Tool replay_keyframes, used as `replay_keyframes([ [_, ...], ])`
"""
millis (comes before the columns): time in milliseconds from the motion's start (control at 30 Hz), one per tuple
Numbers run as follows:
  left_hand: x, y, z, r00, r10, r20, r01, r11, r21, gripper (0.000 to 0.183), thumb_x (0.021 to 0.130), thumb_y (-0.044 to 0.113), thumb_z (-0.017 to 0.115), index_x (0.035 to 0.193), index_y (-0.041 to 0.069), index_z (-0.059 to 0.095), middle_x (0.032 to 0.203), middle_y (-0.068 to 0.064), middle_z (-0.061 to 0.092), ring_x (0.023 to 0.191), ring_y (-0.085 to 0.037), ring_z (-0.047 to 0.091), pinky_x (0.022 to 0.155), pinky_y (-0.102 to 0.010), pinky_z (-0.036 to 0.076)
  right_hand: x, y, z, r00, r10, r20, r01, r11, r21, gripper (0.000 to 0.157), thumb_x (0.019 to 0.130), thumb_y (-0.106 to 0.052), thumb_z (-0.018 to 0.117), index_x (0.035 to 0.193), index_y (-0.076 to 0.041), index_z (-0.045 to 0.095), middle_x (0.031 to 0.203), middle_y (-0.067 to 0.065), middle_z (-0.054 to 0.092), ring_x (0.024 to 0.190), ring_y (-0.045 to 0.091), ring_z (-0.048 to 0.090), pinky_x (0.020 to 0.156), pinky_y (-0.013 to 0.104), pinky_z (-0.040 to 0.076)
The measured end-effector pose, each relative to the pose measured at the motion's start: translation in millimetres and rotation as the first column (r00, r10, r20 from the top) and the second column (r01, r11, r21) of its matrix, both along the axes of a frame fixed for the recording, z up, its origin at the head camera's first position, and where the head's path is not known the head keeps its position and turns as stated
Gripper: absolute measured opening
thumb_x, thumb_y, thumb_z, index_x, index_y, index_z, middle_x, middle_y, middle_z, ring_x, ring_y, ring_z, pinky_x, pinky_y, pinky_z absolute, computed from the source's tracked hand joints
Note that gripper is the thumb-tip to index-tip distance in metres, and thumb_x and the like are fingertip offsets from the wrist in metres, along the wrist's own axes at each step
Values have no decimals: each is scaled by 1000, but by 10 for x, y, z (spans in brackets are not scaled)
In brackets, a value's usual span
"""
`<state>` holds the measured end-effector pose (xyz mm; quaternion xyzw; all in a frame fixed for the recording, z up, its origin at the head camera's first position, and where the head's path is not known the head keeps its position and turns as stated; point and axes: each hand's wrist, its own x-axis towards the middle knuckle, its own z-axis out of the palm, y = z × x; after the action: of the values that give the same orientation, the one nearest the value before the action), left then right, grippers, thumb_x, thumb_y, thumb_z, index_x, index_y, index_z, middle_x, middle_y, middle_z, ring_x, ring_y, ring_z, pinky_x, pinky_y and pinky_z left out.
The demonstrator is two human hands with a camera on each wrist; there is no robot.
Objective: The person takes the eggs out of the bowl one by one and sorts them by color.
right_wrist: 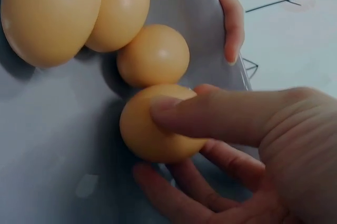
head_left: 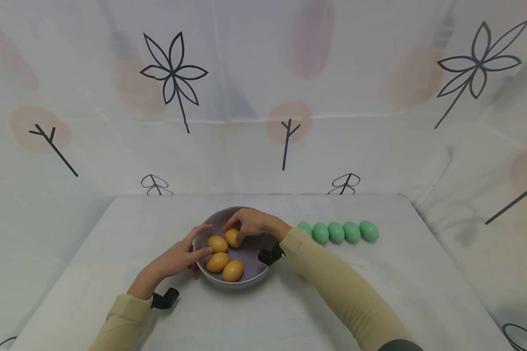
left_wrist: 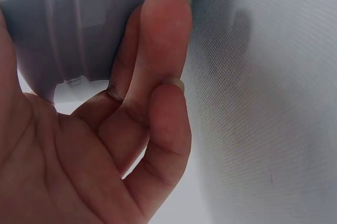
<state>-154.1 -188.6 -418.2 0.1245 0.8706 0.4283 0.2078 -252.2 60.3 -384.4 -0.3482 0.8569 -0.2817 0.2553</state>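
Note:
A grey-purple bowl (head_left: 255,275) stands on the white table, with several yellow-brown eggs inside. My left hand (head_left: 175,258) holds the bowl at its left side, the thumb over the rim and other fingers against the outer wall, as the left wrist view shows. Inside the bowl, my right hand (head_left: 255,222) pinches the farthest egg (right_wrist: 145,132) between thumb and fingers. This egg lies right against a neighbouring egg (right_wrist: 155,56). Two more eggs, including one nearest the front (head_left: 233,271), sit along the bowl's left and front side.
Several green eggs (head_left: 336,232) lie in a row on the table to the right of the bowl; the right forearm partly covers the leftmost one. A patterned white cloth (head_left: 246,161) hangs behind the table (head_left: 246,321) and along its sides.

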Motion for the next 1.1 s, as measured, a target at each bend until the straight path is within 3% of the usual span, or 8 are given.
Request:
replay_keyframes([
  [300,-4,-11,-5,1000,1,7,-1,1000,3,70,99,47,57,155,34,18,70,-10,65,65,-27,62,70,-39,43,42,74,133,999,-7,31,10,996,-85,49,77,-8,80,123,-22,72,126,-5,58,107,15,53,94,35,42],
  [767,0,-11,-7,1000,1,-4,-1,1000,-2,69,99,46,58,155,35,19,72,-10,64,65,-27,61,71,-40,43,153,437,315,996,-14,83,37,957,-289,49,83,-4,73,131,-13,67,126,-8,59,116,16,56,95,36,46],
  [1100,-11,-8,-36,1000,-2,-17,2,1000,10,71,99,46,59,156,34,18,72,-11,64,64,-27,63,72,-40,43,351,982,393,995,-102,1,97,945,-311,48,84,-10,74,131,-16,67,130,-9,57,117,17,53,95,40,45],
])
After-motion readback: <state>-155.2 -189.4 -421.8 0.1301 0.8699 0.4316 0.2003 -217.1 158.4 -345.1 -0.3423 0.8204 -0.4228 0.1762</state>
